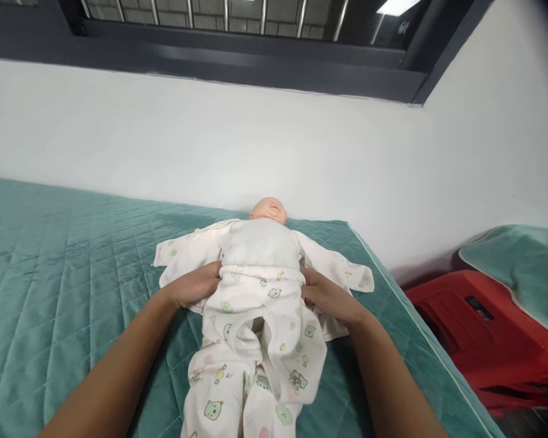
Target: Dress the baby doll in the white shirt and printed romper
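A baby doll [268, 208] lies face up on a green quilted cover, its head toward the wall. Its pale cloth torso [261, 242] is bare in front, with an open white baby jacket [354, 275] spread beneath and sleeves out to both sides. White baby pants [274, 328] with green animal prints reach up to the waist and have an open crotch. My left hand [196, 286] is closed at the left side of the waistband. On the opposite side, my right hand [326, 294] grips the waistband too. Fingertips of both hands are partly hidden by the cloth.
The green quilted cover [64, 292] spreads left and ends at a pale-edged right border. Beyond that edge stands a red plastic stool or chair [475, 328], with another green cloth [520, 267] over it. A white wall [201, 140] and dark window frame [237, 64] rise behind.
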### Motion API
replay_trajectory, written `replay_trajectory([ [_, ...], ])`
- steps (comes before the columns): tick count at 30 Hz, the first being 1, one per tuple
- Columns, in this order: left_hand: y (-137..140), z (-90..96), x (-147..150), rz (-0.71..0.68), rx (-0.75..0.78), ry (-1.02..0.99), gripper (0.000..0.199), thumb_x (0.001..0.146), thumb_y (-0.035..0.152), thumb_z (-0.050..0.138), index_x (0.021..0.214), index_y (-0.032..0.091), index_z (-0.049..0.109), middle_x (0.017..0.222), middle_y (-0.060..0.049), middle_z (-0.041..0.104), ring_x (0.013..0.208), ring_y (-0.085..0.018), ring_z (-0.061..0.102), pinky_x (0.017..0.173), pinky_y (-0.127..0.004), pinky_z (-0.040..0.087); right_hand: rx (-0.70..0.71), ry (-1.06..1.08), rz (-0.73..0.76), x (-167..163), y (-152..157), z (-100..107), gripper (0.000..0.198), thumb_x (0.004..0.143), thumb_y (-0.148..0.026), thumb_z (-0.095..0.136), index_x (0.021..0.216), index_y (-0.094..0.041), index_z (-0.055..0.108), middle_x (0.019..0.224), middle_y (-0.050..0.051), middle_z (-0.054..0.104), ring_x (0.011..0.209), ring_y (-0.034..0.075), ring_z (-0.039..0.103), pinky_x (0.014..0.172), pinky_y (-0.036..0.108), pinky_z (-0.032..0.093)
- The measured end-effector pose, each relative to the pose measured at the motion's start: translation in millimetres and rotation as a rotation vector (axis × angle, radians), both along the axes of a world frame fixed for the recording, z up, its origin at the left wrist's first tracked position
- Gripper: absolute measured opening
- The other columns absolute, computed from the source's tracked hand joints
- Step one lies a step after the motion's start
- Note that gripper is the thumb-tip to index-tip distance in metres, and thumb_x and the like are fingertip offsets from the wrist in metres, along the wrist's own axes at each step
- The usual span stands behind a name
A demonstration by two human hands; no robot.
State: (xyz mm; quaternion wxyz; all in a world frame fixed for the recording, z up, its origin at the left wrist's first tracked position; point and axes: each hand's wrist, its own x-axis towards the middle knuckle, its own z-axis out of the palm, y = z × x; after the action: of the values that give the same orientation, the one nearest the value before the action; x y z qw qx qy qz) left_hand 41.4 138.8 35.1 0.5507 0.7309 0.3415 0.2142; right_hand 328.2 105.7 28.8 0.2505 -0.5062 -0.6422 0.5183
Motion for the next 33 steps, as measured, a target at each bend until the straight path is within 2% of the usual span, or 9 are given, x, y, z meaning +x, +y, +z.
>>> replay_trajectory([
  [4, -1, 1.5, 1, 0.02, -0.007, 0.005, 0.039, 0.075, 0.037, 0.061, 0.105, 0.016, 0.074, 0.104, -0.008, 0.075, 0.109, -0.03, 0.062, 0.099, -0.039, 0.046, 0.032, -0.063, -0.042, -2, 0, 0, 0.03, 0.075, -0.025, 0.057, 0.102, -0.02, 0.069, 0.07, -0.001, 0.064, 0.058, 0.014, 0.05, 0.055, 0.025, 0.039],
  [9, -2, -0.3, 0, 0.063, -0.047, 0.013, 0.038, 0.074, 0.035, 0.062, 0.105, 0.016, 0.074, 0.107, -0.008, 0.074, 0.11, -0.03, 0.062, 0.099, -0.039, 0.046, 0.17, -0.121, -0.033, -4, 0, -3, 0.023, 0.076, -0.022, 0.052, 0.09, -0.022, 0.07, 0.082, 0.001, 0.068, 0.074, 0.018, 0.057, 0.069, 0.028, 0.045],
  [13, -3, 1.1, 1, 0.072, -0.066, -0.003, 0.038, 0.072, 0.034, 0.063, 0.103, 0.015, 0.074, 0.105, -0.008, 0.075, 0.108, -0.031, 0.063, 0.098, -0.04, 0.046, 0.14, -0.173, -0.06, -2, 1, -7, 0.016, 0.074, -0.021, 0.051, 0.078, -0.019, 0.067, 0.071, -0.001, 0.064, 0.065, 0.016, 0.053, 0.06, 0.026, 0.04],
  [17, -5, 2.9, 5, 0.125, -0.126, -0.048, 0.037, 0.071, 0.034, 0.064, 0.099, 0.013, 0.075, 0.099, -0.009, 0.076, 0.103, -0.031, 0.065, 0.093, -0.04, 0.049, 0.092, -0.013, -0.115, -3, -1, -7, 0.022, 0.073, -0.021, 0.052, 0.087, -0.018, 0.069, 0.075, 0.001, 0.066, 0.072, 0.018, 0.057, 0.063, 0.026, 0.043],
  [21, -7, 4.0, 10, 0.177, -0.156, -0.112, 0.035, 0.071, 0.031, 0.063, 0.099, 0.012, 0.075, 0.095, -0.01, 0.076, 0.099, -0.03, 0.066, 0.089, -0.039, 0.051, -0.005, 0.118, -0.167, -6, -2, -6, 0.027, 0.074, -0.026, 0.057, 0.096, -0.017, 0.07, 0.065, -0.001, 0.063, 0.063, 0.016, 0.054, 0.061, 0.027, 0.042],
  [24, -9, 4.2, 14, 0.195, -0.169, -0.141, 0.035, 0.071, 0.027, 0.061, 0.1, 0.012, 0.075, 0.094, -0.01, 0.076, 0.098, -0.03, 0.067, 0.088, -0.039, 0.052, -0.027, 0.181, -0.169, -7, -1, -10, 0.03, 0.075, -0.028, 0.06, 0.1, -0.016, 0.07, 0.069, 0.0, 0.065, 0.063, 0.016, 0.055, 0.061, 0.026, 0.043],
  [29, -8, 4.1, 16, 0.224, -0.153, -0.127, 0.036, 0.071, 0.029, 0.062, 0.101, 0.014, 0.075, 0.093, -0.009, 0.077, 0.1, -0.031, 0.066, 0.088, -0.038, 0.051, 0.04, 0.112, -0.17, -7, 1, -13, 0.03, 0.077, -0.033, 0.062, 0.101, -0.017, 0.071, 0.08, 0.002, 0.07, 0.072, 0.018, 0.06, 0.066, 0.028, 0.046],
  [33, -7, 4.1, 15, 0.194, -0.121, -0.127, 0.038, 0.069, 0.032, 0.064, 0.101, 0.015, 0.075, 0.092, -0.01, 0.077, 0.101, -0.031, 0.066, 0.088, -0.038, 0.051, 0.098, 0.038, -0.126, -10, 0, -9, 0.027, 0.08, -0.033, 0.06, 0.099, -0.019, 0.071, 0.083, 0.003, 0.072, 0.088, 0.024, 0.063, 0.076, 0.032, 0.05],
])
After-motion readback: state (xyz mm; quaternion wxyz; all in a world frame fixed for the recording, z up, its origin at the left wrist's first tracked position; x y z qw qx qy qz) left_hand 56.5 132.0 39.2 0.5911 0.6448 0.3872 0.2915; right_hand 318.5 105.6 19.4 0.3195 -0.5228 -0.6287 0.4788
